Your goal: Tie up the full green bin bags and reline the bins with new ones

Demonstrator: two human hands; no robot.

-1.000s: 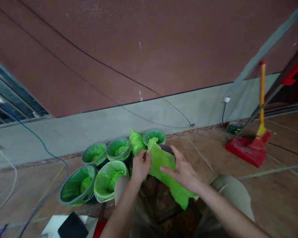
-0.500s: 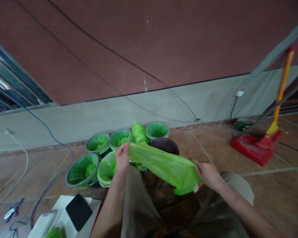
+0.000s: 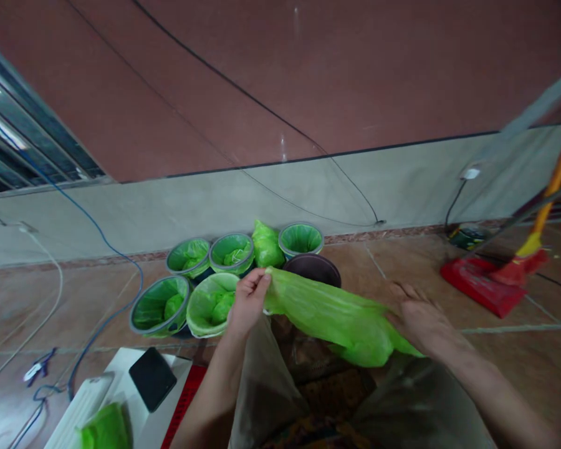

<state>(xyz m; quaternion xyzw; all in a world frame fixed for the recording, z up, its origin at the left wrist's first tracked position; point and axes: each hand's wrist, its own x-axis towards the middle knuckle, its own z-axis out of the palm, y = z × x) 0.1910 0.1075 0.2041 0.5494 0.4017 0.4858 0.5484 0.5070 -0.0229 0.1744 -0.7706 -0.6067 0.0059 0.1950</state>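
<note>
Leftmost, a blue cable [image 3: 121, 262] loops across the tiled floor [image 3: 518, 374], and a black slab [image 3: 152, 378] lies on a white box [image 3: 121, 402] at the lower edge. Next comes a cluster of small bins by the wall. Five are lined in green: two in front [image 3: 160, 305] [image 3: 214, 304] and three behind [image 3: 188, 255] [image 3: 231, 251] [image 3: 301, 239]. A knotted green bundle [image 3: 266, 245] stands among the back ones, and a dark unlined bin [image 3: 312, 269] sits just right of the front pair.

The left hand [image 3: 247, 302] is in front of the cluster, its fingers [image 3: 262, 282] pinched shut on the narrow end of a green plastic bag [image 3: 336, 312]. The bag is stretched out in the air above the person's lap. Its long axis runs nearly level across the view and slopes a little down to the right. The gathered tip points left, toward the lined bins, and the body widens rightward, passing just in front of the dark bin.

The right hand [image 3: 418, 318] lies over the bag's wide end with its fingers [image 3: 404, 291] spread. I cannot tell whether the thumb underneath grips the plastic.

Farther right, well apart, a red dustpan [image 3: 486, 284] rests on the floor under an orange-handled broom [image 3: 549, 199].
</note>
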